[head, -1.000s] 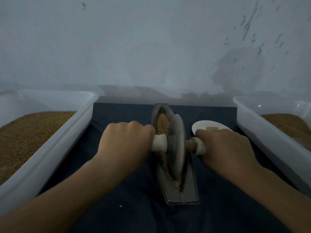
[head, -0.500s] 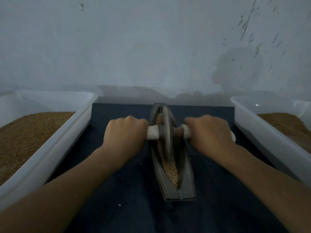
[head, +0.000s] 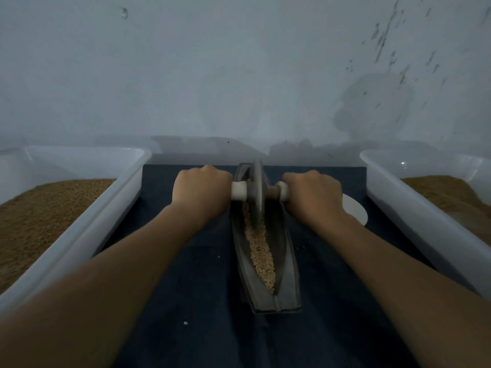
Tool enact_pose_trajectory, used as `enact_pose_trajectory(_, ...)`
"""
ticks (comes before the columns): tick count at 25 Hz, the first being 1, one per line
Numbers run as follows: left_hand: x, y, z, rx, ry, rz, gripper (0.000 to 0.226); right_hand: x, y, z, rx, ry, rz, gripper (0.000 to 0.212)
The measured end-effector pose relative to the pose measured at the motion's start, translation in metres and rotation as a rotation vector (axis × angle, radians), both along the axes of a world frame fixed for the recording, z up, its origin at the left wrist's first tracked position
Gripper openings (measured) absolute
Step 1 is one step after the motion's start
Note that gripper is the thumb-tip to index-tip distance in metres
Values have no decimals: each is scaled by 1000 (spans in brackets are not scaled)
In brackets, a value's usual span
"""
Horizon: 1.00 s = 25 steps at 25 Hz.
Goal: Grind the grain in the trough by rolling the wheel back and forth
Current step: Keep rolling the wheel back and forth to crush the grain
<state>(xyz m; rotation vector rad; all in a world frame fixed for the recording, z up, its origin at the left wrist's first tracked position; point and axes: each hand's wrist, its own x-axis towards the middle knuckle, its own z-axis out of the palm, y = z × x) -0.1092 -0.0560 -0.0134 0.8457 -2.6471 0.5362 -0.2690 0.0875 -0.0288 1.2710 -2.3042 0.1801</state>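
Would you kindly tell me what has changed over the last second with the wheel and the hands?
The wheel rolled away from the person, from the middle of the trough to its far end. The left hand and right hand went with it, uncovering grain in the near half. Both hands still grip the handle; the trough, left bin, right bin and cloth stayed put.
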Motion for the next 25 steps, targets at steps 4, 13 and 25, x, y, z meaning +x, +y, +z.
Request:
enact_pose_trajectory(4,42,34,-15,-195,47,-124,30,18,54,-19,-8,38,74,40)
enact_pose_trajectory(13,7,-4,-21,-98,100,-40,17,-2,5,-6,-5,58,21,25)
enact_pose_trajectory(25,56,28,-24,-181,165,-214,61,33,63,-3,42,192,37,57)
